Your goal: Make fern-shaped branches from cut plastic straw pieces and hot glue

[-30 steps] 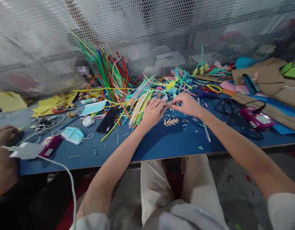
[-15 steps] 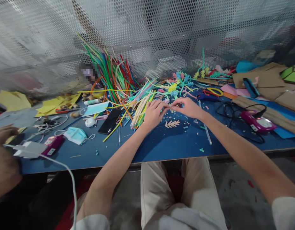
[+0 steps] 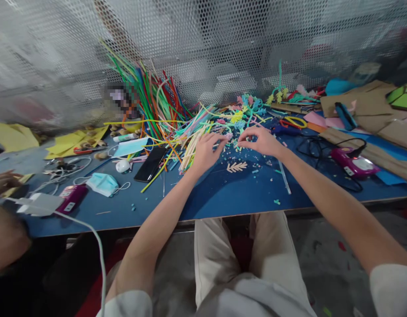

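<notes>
My left hand (image 3: 207, 152) hovers over the middle of the table beside a bundle of pale yellow pipe cleaners (image 3: 191, 150). Its thumb and index finger are drawn together at the tips. Across a small gap, my right hand (image 3: 259, 141) is bent in a similar pinch, with its fingertips facing the left hand. Anything between either set of fingertips is too small to make out. On the table just below lies a beige leaf-shaped sprig (image 3: 237, 167). Beyond the hands is a heap of pastel fuzzy flowers and stems (image 3: 238, 116).
A tall bunch of coloured pipe cleaners (image 3: 153, 103) leans against the perforated metal screen (image 3: 236, 48). A phone (image 3: 150, 164), face mask (image 3: 103, 184) and purple device (image 3: 353, 163) lie around. Yellow-handled scissors (image 3: 296, 122) rest right. Another person's hand (image 3: 4, 182) is far left.
My hands were together at the fingertips and have moved apart, the left one going left and the right one slightly right. The beige sprig stays on the table.
</notes>
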A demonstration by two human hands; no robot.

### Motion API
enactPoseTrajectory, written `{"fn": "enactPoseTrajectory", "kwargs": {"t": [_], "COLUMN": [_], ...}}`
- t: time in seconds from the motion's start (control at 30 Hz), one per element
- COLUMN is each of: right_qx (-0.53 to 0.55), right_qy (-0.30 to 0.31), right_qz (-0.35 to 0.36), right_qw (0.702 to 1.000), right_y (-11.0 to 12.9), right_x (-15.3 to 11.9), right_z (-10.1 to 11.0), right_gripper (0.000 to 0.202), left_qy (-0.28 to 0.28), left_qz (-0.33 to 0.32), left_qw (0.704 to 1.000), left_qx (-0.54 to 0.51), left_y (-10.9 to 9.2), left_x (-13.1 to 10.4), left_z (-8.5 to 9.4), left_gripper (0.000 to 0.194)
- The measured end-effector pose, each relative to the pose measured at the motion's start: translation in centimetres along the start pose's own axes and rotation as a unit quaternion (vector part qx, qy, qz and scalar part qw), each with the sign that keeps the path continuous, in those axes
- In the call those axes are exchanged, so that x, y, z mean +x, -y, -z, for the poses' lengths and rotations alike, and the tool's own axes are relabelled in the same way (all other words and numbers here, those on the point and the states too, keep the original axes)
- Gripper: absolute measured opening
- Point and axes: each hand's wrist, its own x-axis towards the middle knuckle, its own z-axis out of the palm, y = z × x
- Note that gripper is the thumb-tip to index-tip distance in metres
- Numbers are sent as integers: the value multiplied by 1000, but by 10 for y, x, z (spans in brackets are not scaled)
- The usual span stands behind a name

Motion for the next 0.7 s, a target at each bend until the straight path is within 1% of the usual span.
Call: {"fn": "enactPoseTrajectory", "kwargs": {"t": [0.13, 0.2, 0.23, 0.27, 0.3, 0.37, 0.4, 0.43, 0.47, 0.57, 0.63, 0.7], "right_qx": [-35, -42, -45, -46, -48, -50, -51, -50, -48, -39, -36, -39], "right_qy": [-16, -20, -21, -22, -22, -29, -35, -44, -55, -85, -103, -126], "right_qz": [-10, -13, -12, -10, -7, 2, 5, 6, 5, -7, -14, -18], "right_qw": [999, 999, 999, 999, 999, 998, 998, 998, 997, 996, 994, 991], "right_y": [-14, -18, -20, -21, -22, -21, -20, -19, -19, -18, -19, -21], "right_x": [-1, -2, -2, -3, -3, -4, -5, -5, -6, -7, -7, -7], "right_z": [8, 10, 11, 12, 12, 12, 12, 12, 11, 11, 11, 12], "right_gripper": [21, 20, 20, 20, 20, 20, 20, 19, 19, 20, 22, 23], "left_qy": [-10, 7, 34, 79, 139, 267, 315, 349, 368, 384, 371, 337], "left_qz": [9, 1, -10, -25, -42, -62, -63, -58, -51, -41, -45, -45], "left_qw": [998, 998, 997, 996, 989, 961, 945, 933, 925, 918, 923, 937], "left_qx": [63, 70, 62, 45, 21, -33, -54, -69, -77, -87, -89, -84], "left_y": [6, 7, 7, 8, 8, 9, 10, 11, 12, 16, 18, 19], "left_x": [2, 3, 4, 4, 5, 4, 3, 2, 0, -2, -3, -2], "left_z": [12, 20, 25, 28, 31, 34, 34, 32, 30, 20, 16, 14], "left_gripper": [27, 31, 33, 34, 34, 34, 34, 33, 31, 18, 16, 17]}}
